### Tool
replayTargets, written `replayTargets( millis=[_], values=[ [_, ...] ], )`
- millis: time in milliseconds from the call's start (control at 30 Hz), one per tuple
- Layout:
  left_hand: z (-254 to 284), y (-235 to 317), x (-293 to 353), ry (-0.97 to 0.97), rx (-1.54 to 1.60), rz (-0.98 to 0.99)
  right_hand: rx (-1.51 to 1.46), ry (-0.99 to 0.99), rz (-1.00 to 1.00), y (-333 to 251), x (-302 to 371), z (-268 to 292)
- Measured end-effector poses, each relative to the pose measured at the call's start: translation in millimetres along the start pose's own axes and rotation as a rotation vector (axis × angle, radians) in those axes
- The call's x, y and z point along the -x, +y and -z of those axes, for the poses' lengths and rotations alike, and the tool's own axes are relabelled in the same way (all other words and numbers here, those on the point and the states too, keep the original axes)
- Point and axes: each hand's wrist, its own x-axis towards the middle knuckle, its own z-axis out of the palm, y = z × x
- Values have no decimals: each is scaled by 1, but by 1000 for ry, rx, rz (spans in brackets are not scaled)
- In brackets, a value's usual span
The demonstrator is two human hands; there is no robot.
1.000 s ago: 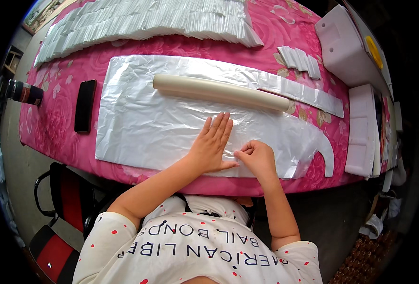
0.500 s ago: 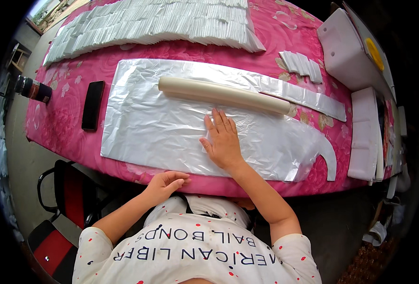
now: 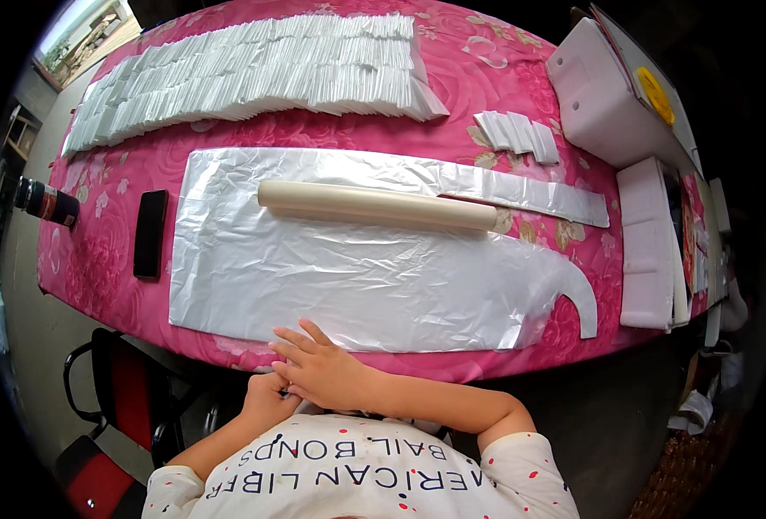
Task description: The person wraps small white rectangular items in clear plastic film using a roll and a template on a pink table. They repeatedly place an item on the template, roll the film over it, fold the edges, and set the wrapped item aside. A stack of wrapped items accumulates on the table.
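A large silvery-white plastic bag [image 3: 357, 285] with long handles is spread flat on the table, slightly wrinkled. Across its upper part rests a cream-coloured rolling rod or tube [image 3: 374, 206], untouched by either hand. At the table's near edge my right hand [image 3: 324, 370] hovers with fingers spread apart, its fingertips by the bag's lower edge. My left hand [image 3: 267, 400] meets it just below, fingers curled in and partly covered by the right hand; whether anything is pinched there is hidden.
Rows of folded white plastic bags [image 3: 253, 73] lie at the back, with a smaller stack [image 3: 517, 136] farther right. A black phone [image 3: 150, 233] and a dark jar [image 3: 47, 202] are on the left. White foam boxes [image 3: 647, 242] stand at the right edge. Red-and-black chairs [image 3: 128, 381] are lower left.
My right hand has lifted off the plastic bag and come back toward me, meeting the left. The left hand has drawn slightly nearer my body and curled. The rod stays on the bag.
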Motion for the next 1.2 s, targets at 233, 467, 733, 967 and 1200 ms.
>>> replayTargets(
  millis=[233, 467, 733, 967, 1200],
  values=[
    [7, 32, -44, 134, 42, -223, -85, 207, -300, 75, 56, 111],
    [11, 28, -62, -8, 25, -276, -160, 1011, -715, 260, 123, 253],
    [20, 13, -71, -17, 188, -191, 752, 763, -984, 302, 102, 294],
    [46, 5, -88, 98, 100, -465, 297, 368, -498, 184, 36, 182],
    [51, 27, -93, 96, -105, -722, 432, 252, -571, 124, 57, 135]
  ],
)
